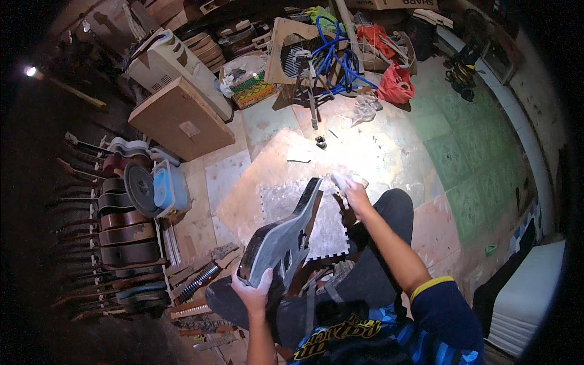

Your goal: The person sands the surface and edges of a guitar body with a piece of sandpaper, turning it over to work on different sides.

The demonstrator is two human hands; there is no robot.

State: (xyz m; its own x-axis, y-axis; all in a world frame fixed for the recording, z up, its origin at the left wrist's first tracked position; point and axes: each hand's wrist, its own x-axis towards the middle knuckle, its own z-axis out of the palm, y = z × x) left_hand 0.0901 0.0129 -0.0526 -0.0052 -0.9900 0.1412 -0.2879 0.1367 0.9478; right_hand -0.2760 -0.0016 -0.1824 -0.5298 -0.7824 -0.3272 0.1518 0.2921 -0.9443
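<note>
A grey guitar-shaped body (277, 237) with a dark, glossy side is held at a slant above the lower left edge of the grey foam mat (331, 231), between the person's two hands. Its lower end sits in the left hand (254, 291), which grasps it at the rim, thumb on the grey face; the fingers behind are hidden. Its upper end points toward the right hand (353, 192), which is just beside the tip. The right hand's fingers are curled around or against something pale; glare and dust prevent telling what it is, or whether it touches the body. The body's far side is out of sight, and the parts beneath its right edge are in shadow and hard to make out. The body covers part of the mat's left side; the dark-trousered legs (395, 213) hide its lower right corner.

Beyond the mat's upper edge, a small dark object (320, 142) lies on the floor (468, 176). To the left stands a row of guitars (128, 236), their outer ends lost in darkness.
</note>
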